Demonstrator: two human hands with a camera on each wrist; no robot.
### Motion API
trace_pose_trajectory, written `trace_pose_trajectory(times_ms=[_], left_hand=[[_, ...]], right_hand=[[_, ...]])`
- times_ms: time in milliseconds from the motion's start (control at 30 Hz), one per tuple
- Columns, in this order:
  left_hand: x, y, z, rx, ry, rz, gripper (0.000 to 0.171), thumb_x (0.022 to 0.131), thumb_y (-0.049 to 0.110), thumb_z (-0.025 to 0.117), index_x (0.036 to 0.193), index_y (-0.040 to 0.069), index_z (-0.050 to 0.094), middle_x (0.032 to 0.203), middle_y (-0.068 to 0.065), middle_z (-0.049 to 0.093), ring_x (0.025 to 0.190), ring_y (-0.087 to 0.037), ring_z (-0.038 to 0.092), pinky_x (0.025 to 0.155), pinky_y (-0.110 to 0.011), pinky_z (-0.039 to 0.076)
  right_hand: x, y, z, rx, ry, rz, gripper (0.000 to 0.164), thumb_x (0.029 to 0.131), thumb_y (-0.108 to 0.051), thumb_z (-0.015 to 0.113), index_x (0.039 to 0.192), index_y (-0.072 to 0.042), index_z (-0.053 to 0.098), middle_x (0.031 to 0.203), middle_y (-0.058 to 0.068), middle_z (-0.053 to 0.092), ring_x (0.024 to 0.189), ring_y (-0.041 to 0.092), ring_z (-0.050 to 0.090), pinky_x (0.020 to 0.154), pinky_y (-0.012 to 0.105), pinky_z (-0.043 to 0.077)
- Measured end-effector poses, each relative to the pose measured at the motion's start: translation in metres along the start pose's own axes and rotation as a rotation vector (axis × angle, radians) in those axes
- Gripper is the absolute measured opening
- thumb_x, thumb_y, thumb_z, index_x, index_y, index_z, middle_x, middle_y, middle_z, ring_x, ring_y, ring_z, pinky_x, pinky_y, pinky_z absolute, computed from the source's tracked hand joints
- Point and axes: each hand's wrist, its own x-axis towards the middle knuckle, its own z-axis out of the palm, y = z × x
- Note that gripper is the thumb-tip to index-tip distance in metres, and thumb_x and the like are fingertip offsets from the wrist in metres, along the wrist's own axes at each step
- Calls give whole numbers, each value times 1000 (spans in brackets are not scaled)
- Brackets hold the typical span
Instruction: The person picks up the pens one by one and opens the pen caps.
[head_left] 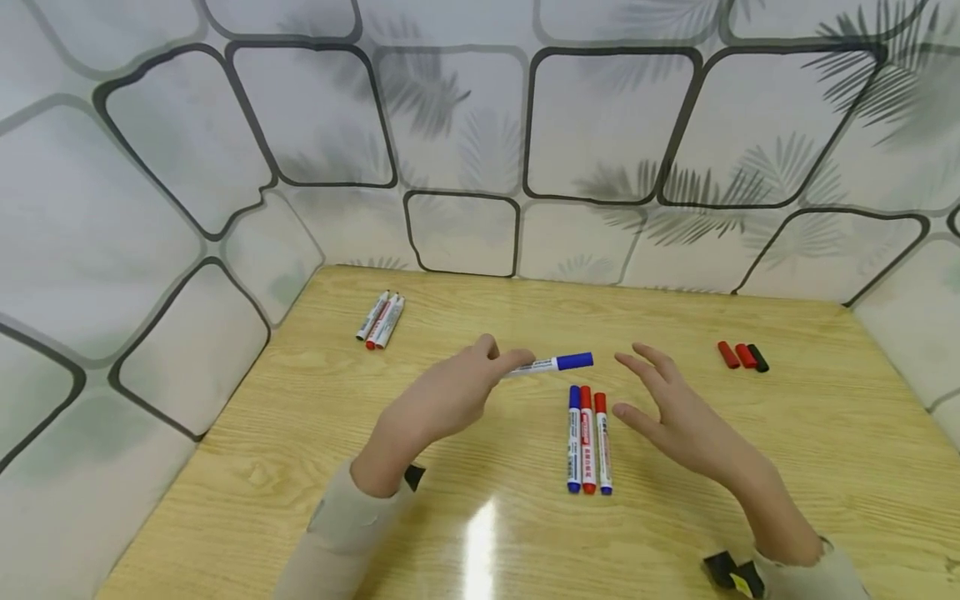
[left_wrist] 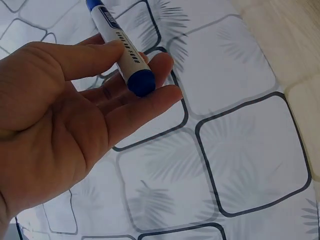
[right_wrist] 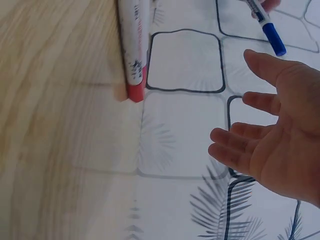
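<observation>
Marker, cylindrical, blue-capped, pinched in left hand

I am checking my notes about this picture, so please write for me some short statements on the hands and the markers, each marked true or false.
1. The left hand holds a white cylindrical marker with a blue cap. True.
2. The right hand grips a marker. False: the right hand holds nothing, its fingers spread.
3. Three capped white cylindrical markers lie in a row between the two forearms. True.
4. The three short cylindrical caps at the right are all blue. False: two are red, one is black.
5. A wood-grained table lies under these things. True.
</observation>
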Motion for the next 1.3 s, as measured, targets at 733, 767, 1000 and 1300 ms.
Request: trace_pose_trajectory(times_ms=[733,767,1000,1300], left_hand=[[-16,34,1,219,5,145,52,99,-5,53,138,29,52,105,-6,54,71,-14,48,55,-22,43],[-16,34,1,237,14,153,51,99,-5,54,137,29,52,104,-6,54,70,-14,48,56,-23,43],[-17,35,2,362,60,187,46,99,2,58,136,28,54,106,-5,58,79,-15,54,65,-26,48],[-13,38,5,366,50,203,31,102,15,57,132,23,58,108,-3,60,85,-14,56,69,-24,49]], right_hand=[[-6,-43,9,-1,201,-327,48,81,-6,82,124,-10,63,118,-3,64,98,10,63,76,26,57],[-6,-44,10,2,201,-327,45,81,-6,82,122,-11,64,114,-5,65,94,7,63,74,25,56],[-6,-45,15,-86,275,-368,32,75,-4,85,102,-11,69,115,1,63,94,13,65,74,32,57],[-5,-46,17,-94,324,-388,24,75,-2,84,93,-11,71,131,12,55,111,29,57,80,45,56]])
